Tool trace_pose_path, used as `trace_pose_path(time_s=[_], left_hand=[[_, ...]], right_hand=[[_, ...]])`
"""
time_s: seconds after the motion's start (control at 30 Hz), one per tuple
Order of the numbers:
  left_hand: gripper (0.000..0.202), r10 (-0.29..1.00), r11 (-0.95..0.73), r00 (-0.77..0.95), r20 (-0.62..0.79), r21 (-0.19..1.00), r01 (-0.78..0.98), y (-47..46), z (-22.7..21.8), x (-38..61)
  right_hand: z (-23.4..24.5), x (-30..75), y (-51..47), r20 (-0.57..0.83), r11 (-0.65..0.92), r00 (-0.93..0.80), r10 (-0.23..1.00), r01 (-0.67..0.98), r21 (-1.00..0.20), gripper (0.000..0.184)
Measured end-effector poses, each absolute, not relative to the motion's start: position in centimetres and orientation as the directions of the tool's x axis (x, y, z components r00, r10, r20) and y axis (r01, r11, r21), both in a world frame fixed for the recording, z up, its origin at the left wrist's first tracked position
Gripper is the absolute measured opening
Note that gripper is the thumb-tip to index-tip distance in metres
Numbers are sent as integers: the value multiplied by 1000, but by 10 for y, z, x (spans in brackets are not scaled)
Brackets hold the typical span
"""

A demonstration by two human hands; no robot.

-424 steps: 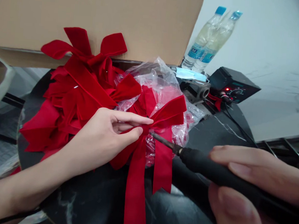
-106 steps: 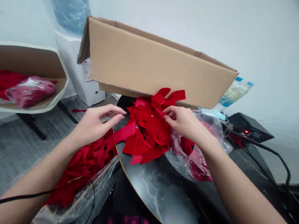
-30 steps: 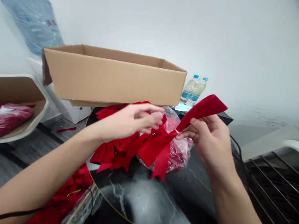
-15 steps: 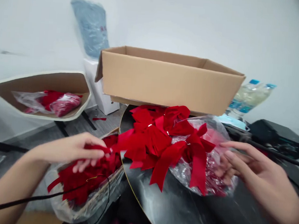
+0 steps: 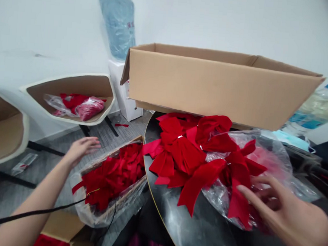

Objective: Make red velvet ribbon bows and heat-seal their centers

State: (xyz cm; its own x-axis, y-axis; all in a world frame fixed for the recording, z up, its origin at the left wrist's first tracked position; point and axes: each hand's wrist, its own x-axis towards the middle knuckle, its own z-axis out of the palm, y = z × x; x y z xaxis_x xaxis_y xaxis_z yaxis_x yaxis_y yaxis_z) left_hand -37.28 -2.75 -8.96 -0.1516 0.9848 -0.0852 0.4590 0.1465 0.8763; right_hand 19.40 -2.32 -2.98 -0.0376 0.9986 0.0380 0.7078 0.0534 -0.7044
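Note:
My left hand is held out, fingers extended and nothing in them, left of a plastic-lined basket piled with red ribbon bows. My right hand is over the right side of the round black table. Its thumb and index finger are apart at the tail of a red velvet bow, touching or nearly touching it; the other fingers are partly hidden. That bow lies on a clear plastic bag with red contents. More red bows with shiny centre ties are heaped beside it.
A large cardboard box stands at the table's back, with bottles and a blue mask to its right. Chairs stand left, one bearing bagged red pieces. A black cable crosses in front; an open carton sits below.
My left hand has let go of a red piece over the basket and moved left, away from it. My right hand has come from the plastic bag to the bow's tail. The view has shifted.

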Motion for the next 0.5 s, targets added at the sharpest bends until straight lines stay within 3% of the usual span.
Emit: trace_pose_path(time_s=[0.1, 0.2, 0.3, 0.37, 0.43, 0.5], left_hand=[[48, 981, 180, -136, -137, 904, 387, -29, -102, -337], [40, 992, 127, -20, -128, 934, 334, -21, -73, -302], [26, 992, -43, 130, -1, 942, 332, -13, -24, -261], [19, 935, -185, 351, 56, 921, 344, -9, 2, -226], [18, 819, -305, 571, 46, 879, 366, -6, 18, -186], [18, 773, -521, 601, 202, 743, 420, -2, 20, -147]], right_hand=[[-38, 179, -22, 75, 46, -16, 997, 904, -426, 41], [-33, 173, -26, 77, 67, -44, 996, 942, -328, 42], [-11, 175, -36, 269, 100, -37, 962, 969, -225, 39], [5, 175, -45, 352, 99, -14, 936, 969, -226, 34], [16, 172, -52, 263, 100, -27, 964, 957, -271, 29], [18, 167, -52, 145, 84, -46, 988, 959, -270, 31]])
